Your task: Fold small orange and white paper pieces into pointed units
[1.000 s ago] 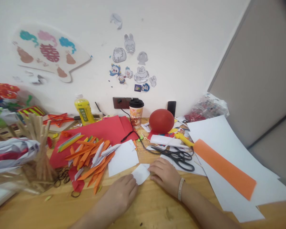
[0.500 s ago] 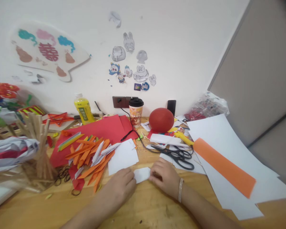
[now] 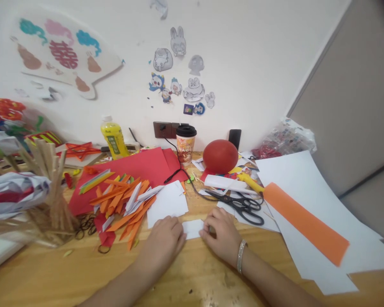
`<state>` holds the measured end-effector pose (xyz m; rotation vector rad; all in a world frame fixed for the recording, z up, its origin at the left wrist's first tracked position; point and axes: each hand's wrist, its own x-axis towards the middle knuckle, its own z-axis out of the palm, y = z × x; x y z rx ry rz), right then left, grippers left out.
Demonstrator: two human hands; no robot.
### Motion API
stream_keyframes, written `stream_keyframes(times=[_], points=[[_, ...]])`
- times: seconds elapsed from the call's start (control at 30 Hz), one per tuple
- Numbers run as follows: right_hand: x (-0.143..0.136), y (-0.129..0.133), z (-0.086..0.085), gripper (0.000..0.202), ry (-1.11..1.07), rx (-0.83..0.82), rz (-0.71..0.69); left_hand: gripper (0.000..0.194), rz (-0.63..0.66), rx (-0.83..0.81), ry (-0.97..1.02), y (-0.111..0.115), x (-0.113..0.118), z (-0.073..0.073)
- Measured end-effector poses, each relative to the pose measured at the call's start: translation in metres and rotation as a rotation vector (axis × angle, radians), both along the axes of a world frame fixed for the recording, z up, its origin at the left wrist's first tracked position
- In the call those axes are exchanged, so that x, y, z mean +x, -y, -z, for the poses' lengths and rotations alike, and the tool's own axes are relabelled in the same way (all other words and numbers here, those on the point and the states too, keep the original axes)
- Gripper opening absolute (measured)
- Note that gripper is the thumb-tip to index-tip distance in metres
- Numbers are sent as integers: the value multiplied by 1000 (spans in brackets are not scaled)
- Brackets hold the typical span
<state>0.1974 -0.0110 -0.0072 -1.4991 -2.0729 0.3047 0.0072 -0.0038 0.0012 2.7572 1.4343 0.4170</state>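
Note:
A small white paper piece [image 3: 193, 229] lies on the wooden table [image 3: 192, 273] between my two hands. My left hand [image 3: 168, 234] has its curled fingers at the paper's left end, with the fingertips partly hidden. At the right end, my right hand [image 3: 220, 232] pinches the paper between thumb and fingers. White paper sheets [image 3: 168, 202] lie just beyond my left hand. A heap of folded orange paper strips [image 3: 131, 204], mixed with white ones, is to the left. Black-handled scissors [image 3: 241, 204] rest beyond my right hand.
Large white sheets [image 3: 294, 170] and an orange paper strip [image 3: 307, 224] cover the right side. At the back stand a lidded paper cup [image 3: 185, 147], a yellow bottle [image 3: 114, 138] and a red balloon [image 3: 220, 156]. Wooden sticks [image 3: 54, 183] stand at left; a black cable [image 3: 179, 157] crosses the middle.
The view has shifted slightly. The white paper looks a bit wider and flatter between my hands, which stay at its two ends.

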Motion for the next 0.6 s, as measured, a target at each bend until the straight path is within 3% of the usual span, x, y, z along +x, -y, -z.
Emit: stream_keyframes(times=[0.3,0.6], points=[[-10,1,9,31,77,89,115,15,-61,5,-69,-2,5,2],[9,-3,-3,15,-21,-179,84,10,-143,-161,-83,-1,-3,-13]])
